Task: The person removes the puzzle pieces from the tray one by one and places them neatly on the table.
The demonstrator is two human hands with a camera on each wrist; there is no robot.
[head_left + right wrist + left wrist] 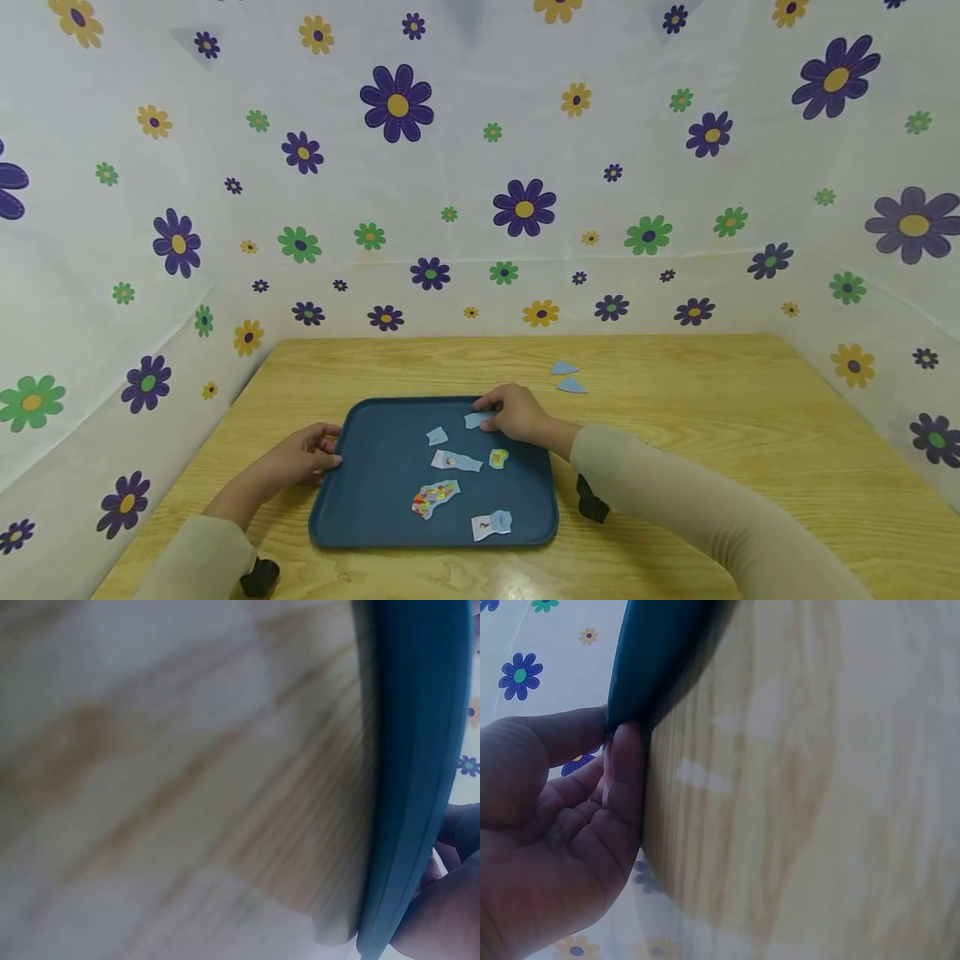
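Note:
A dark blue tray (375, 500) lies on the wooden table. My left hand (303, 454) holds its left rim; the thumb and forefinger meet at the tray edge in the left wrist view. Over the tray's far right part, my right hand (517, 414) pinches a light blue paper piece (475, 419) between thumb and fingers. Near it on the tray are a small light blue piece (437, 436), a long printed piece (457, 461) and a yellow-green piece (498, 458). Closer to me lie a colourful piece (433, 498) and a white and blue piece (492, 525).
Two light blue triangular pieces (573, 385) lie on the table (675, 392) beyond the tray, to the right. A white flower-printed curtain (465, 167) encloses the table at the back and both sides. Dark wrist devices (592, 500) hang beneath the sleeves.

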